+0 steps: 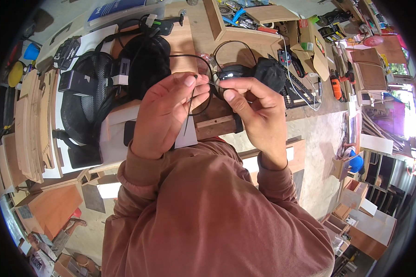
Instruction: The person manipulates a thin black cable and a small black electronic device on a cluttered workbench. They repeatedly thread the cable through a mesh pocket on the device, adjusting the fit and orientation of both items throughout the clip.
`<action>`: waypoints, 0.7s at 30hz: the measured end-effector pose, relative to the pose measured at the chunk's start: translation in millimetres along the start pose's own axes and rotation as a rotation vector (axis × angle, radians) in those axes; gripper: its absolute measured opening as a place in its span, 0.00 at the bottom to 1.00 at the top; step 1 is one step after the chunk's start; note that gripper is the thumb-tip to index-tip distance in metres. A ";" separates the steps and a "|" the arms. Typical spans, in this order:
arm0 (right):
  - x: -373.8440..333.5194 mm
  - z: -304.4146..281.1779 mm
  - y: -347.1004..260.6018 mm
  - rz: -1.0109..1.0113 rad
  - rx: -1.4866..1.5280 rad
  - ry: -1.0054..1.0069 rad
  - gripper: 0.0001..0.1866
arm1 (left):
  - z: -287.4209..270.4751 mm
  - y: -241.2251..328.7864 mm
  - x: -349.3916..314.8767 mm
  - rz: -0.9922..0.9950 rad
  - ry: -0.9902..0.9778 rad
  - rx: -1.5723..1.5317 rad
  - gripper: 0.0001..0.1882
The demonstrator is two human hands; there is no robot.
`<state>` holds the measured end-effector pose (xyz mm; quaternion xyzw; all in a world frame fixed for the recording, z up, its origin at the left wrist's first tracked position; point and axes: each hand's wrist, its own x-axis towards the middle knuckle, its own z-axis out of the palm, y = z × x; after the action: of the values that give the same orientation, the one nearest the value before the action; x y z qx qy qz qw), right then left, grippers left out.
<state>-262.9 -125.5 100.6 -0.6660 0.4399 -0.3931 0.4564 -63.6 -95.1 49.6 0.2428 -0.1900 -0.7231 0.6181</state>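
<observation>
In front of my chest both hands work close together over the bench edge. My left hand (159, 113) pinches a thin black strip (187, 113) that looks like a cable tie, its tail hanging below the fingers. My right hand (262, 113) is closed, thumb and forefinger pinching the other thin end, which reaches across the small gap between the hands. A black cable (185, 56) curves from the left side of the bench and loops down behind my fingers. Whether the strip goes around this cable I cannot make out.
Black mesh straps (85, 108) with a dark box (76, 83) lie at left, beside a soft black bag (148, 62). Near the right bench edge is an orange power drill (336, 87). A wooden tray (217, 27) and a cardboard box (316, 51) stand at the back.
</observation>
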 end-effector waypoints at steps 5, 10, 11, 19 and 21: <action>4.5 -0.6 2.3 -0.154 -0.144 0.120 0.10 | 5.9 1.3 8.4 -0.011 -0.032 -0.018 0.11; 10.6 2.6 -6.4 -0.205 -0.222 0.158 0.09 | 3.1 1.0 14.7 -0.009 -0.023 0.014 0.11; 11.8 2.6 -6.0 -0.212 -0.218 0.159 0.09 | 3.4 1.2 15.6 -0.004 -0.027 0.012 0.11; 17.7 7.2 0.9 -0.205 -0.203 0.154 0.09 | 1.6 2.7 19.0 0.006 -0.032 0.044 0.12; 18.8 5.3 0.4 -0.186 -0.241 0.115 0.09 | 0.1 1.6 19.4 0.019 -0.023 0.066 0.12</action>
<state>-252.4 -141.9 101.0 -0.7302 0.4456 -0.4158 0.3088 -64.6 -114.5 48.4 0.2530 -0.2230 -0.7132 0.6145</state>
